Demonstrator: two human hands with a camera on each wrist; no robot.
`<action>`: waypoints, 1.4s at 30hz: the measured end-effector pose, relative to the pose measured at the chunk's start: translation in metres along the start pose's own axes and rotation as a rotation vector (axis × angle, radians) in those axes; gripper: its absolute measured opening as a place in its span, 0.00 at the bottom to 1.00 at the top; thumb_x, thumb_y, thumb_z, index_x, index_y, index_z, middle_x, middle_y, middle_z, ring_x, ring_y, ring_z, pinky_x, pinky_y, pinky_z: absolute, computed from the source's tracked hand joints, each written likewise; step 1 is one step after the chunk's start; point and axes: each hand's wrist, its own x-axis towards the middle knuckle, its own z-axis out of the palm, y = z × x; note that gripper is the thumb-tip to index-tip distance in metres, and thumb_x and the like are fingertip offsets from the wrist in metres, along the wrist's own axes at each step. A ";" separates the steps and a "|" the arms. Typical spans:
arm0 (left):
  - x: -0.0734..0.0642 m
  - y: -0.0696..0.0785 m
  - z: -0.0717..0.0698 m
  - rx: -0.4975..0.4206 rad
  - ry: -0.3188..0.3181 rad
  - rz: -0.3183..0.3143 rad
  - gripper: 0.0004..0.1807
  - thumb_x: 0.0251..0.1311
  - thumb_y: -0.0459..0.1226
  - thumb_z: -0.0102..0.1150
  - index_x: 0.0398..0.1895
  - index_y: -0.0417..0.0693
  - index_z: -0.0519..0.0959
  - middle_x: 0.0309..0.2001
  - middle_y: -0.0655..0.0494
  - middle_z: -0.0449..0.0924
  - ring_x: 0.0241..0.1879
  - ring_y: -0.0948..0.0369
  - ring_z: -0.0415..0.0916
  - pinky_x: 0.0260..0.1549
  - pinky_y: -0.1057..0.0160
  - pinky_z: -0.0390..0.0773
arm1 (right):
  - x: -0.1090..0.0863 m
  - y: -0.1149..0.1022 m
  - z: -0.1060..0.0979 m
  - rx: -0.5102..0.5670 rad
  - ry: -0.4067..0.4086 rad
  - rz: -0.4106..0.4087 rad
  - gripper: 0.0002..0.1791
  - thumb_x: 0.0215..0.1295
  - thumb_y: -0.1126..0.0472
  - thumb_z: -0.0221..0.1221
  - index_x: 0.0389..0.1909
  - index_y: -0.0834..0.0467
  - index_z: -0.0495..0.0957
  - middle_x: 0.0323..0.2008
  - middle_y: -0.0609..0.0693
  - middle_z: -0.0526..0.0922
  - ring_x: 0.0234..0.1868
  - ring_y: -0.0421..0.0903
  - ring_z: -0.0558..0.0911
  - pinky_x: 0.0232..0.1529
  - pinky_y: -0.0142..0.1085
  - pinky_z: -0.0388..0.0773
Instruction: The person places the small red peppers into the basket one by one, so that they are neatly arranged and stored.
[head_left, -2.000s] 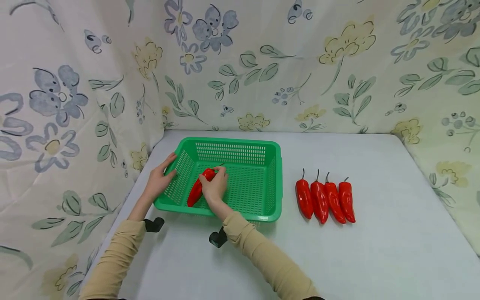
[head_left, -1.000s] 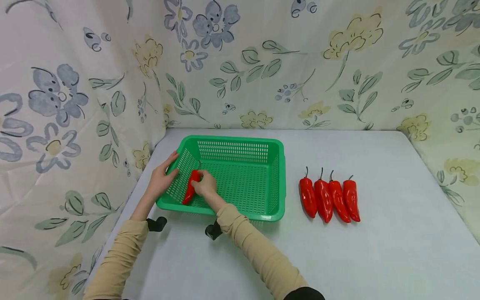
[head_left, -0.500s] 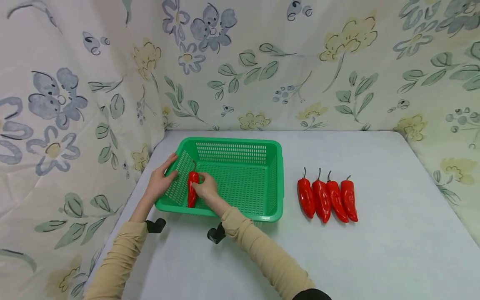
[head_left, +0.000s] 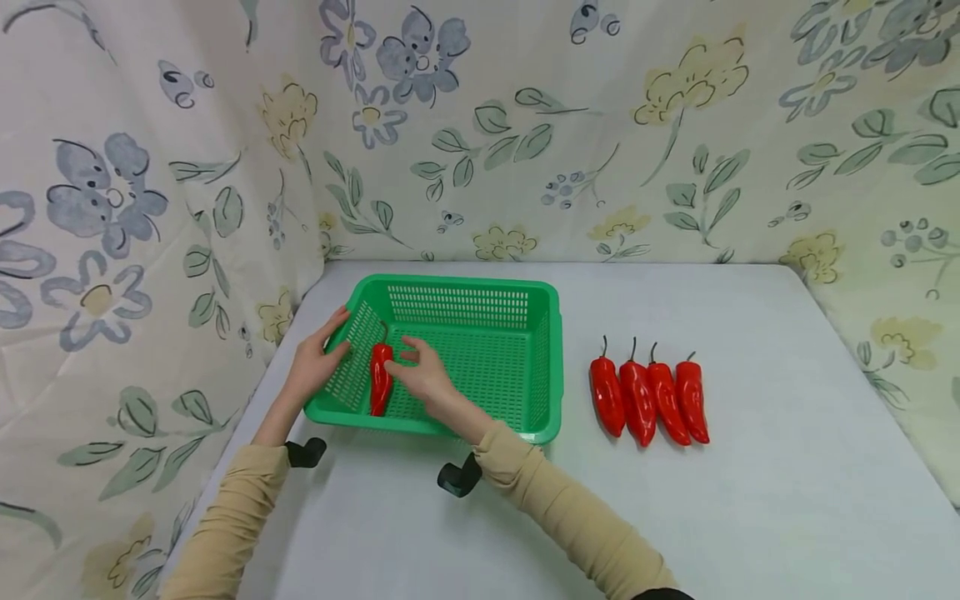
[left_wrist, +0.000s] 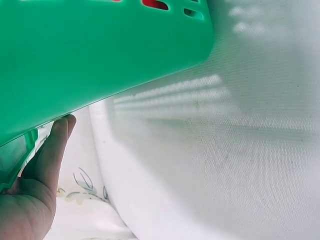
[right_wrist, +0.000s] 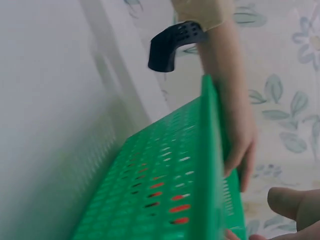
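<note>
Green plastic makes up the basket (head_left: 450, 282), and its rim goes all around like a low fence. My left grip (head_left: 313, 358) holds the left rim, with the thumb on the inside. My right grip (head_left: 426, 372) is let go, thumb and fingers spread apart, over the inside of the basket. One red chili pepper (head_left: 381, 383) lies in there, near the left wall, with its stem toward the back and its tip close to the front wall. My right thumb is right at its side; I cannot tell if it touches. The basket floor, full of little holes, goes on from my right grip to the right wall, so there is room that way. My right wrist (head_left: 467, 419) crosses over the front rim.

The basket sits near the left edge of the white tabletop (head_left: 787, 458). The back edge runs straight along the flowery cloth (head_left: 450, 200), which hangs at the left and right too. To the right of the basket, a bit apart from it, four more peppers (head_left: 637, 404) lie side by side, stems pointing away from me. Past them the tabletop goes on wide to its right edge. A black wrist piece (head_left: 459, 477) hangs just in front of the front rim.
</note>
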 end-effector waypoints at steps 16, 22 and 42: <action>-0.001 -0.001 -0.001 -0.003 0.002 0.006 0.29 0.66 0.32 0.49 0.71 0.45 0.60 0.74 0.52 0.53 0.72 0.43 0.50 0.65 0.38 0.56 | -0.037 -0.018 -0.051 0.043 -0.122 -0.103 0.34 0.68 0.59 0.55 0.72 0.51 0.56 0.68 0.56 0.66 0.67 0.54 0.68 0.66 0.49 0.66; -0.001 -0.002 -0.002 -0.004 -0.010 0.001 0.29 0.67 0.33 0.49 0.72 0.47 0.59 0.74 0.52 0.52 0.72 0.42 0.49 0.65 0.37 0.56 | -0.050 -0.019 -0.073 0.024 -0.129 -0.124 0.34 0.68 0.59 0.55 0.72 0.50 0.54 0.68 0.53 0.66 0.66 0.52 0.70 0.66 0.48 0.66; -0.001 -0.002 -0.003 -0.014 -0.013 0.002 0.29 0.67 0.33 0.48 0.72 0.46 0.59 0.74 0.52 0.52 0.73 0.43 0.48 0.66 0.37 0.54 | -0.082 -0.026 -0.122 -0.071 -0.069 -0.182 0.33 0.68 0.59 0.54 0.72 0.48 0.55 0.67 0.52 0.68 0.66 0.52 0.71 0.66 0.51 0.66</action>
